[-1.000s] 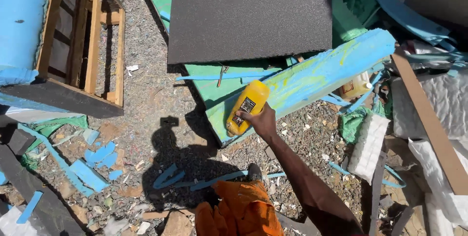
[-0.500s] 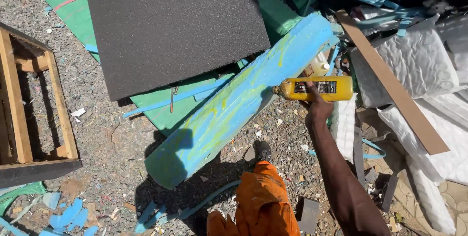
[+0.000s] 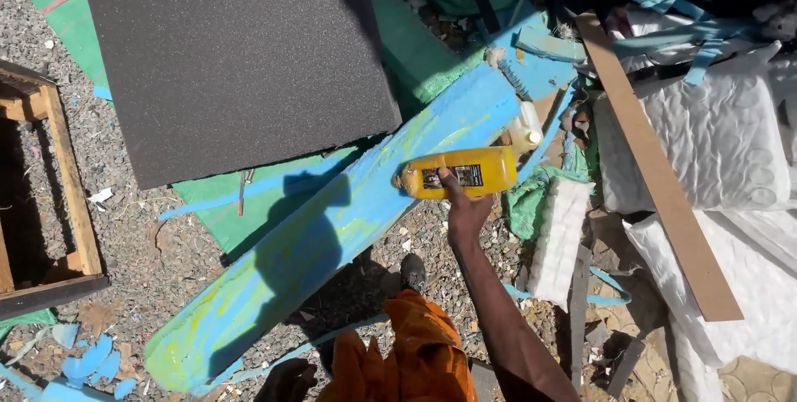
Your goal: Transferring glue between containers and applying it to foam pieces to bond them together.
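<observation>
My right hand [image 3: 465, 209] grips a yellow plastic bottle [image 3: 473, 171] and holds it sideways, its nozzle pointing left and touching a long blue foam slab [image 3: 332, 227] streaked with yellow-green. The slab lies slantwise on the gravel, from the lower left to the upper right. A dark shape at the bottom edge, beside my orange trouser leg [image 3: 423, 352], may be my left hand [image 3: 286, 381]; its fingers are not clear.
A big black foam sheet [image 3: 232, 53] lies over green sheets [image 3: 274, 194] at the top left. A wooden frame [image 3: 70, 194] stands at left. White quilted padding [image 3: 714, 144], a wooden plank [image 3: 656, 169], a pale jug [image 3: 525, 129] and blue scraps crowd the right.
The bottle went from the slab's lower end up past its upper end, then back down onto the slab's upper part. The view shifted, so the slab now reaches the lower left.
</observation>
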